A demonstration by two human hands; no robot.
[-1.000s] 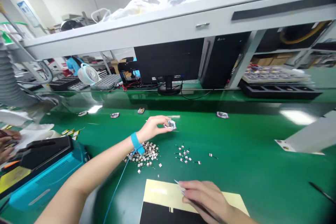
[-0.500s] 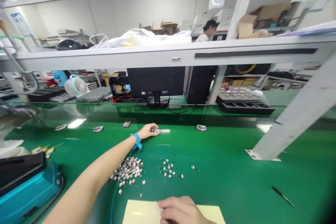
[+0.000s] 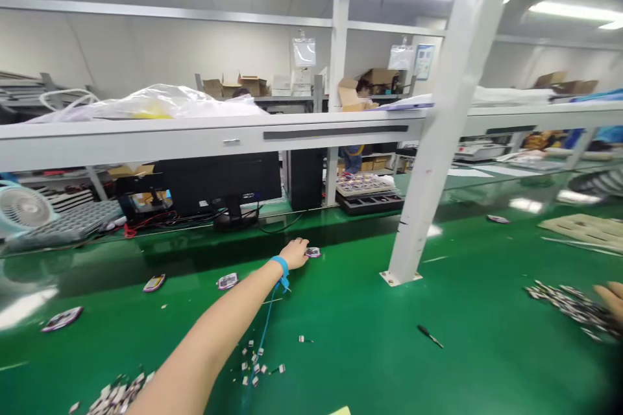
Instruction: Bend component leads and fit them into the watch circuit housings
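Left hand (image 3: 293, 253) — fingers curled at a purple-rimmed unit (image 3: 313, 252) on the tabletop (image 3: 350, 311); openness and grip, I cannot tell. I'd hold it lightly by the rim, blue cord (image 3: 269, 316) clear of loose white parts (image 3: 257, 368). Right hand — out of view. Parts pile (image 3: 114, 395): cut off, partly behind forearm (image 3: 199, 356).

Left hand (image 3: 294, 254): bare; forearm (image 3: 226, 329), likewise. Anti-static wrist strap (image 3: 281, 264): one, bright blue, narrow, loose-ended. Cord (image 3: 267, 325): one, thin, blue (a near match for the strap).
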